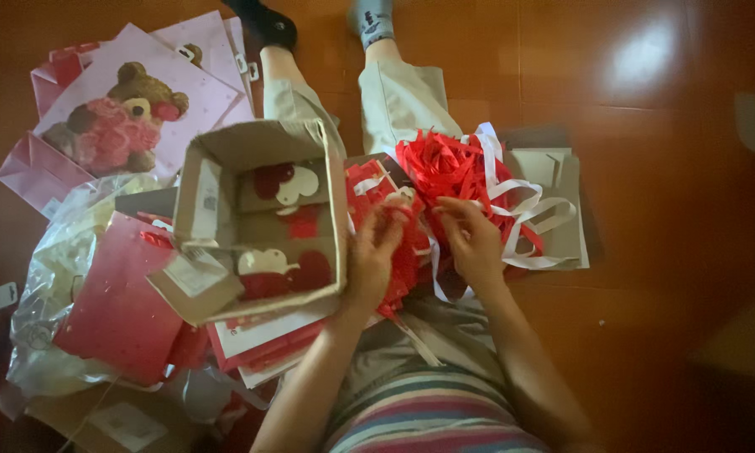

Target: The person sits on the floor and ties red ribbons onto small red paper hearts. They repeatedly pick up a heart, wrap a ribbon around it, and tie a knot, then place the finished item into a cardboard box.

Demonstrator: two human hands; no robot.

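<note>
At the centre of the frame both hands work in a heap of red shredded paper [445,172] lying on the person's lap. The left hand [373,256] pinches red strips between its fingers; the right hand [471,239] pinches strips too, beside white ribbon [524,210]. An open cardboard box [264,218] sits just left, a teddy-bear gift bag [126,101] upper left on the floor.

Two hands, the left hand [371,256] and right hand [471,237], are counted at one heap of red paper shreds [445,172], with one open cardboard box [264,220] left, one teddy-bear gift bag [126,109] far left, and one red bag [122,306] near left.
</note>
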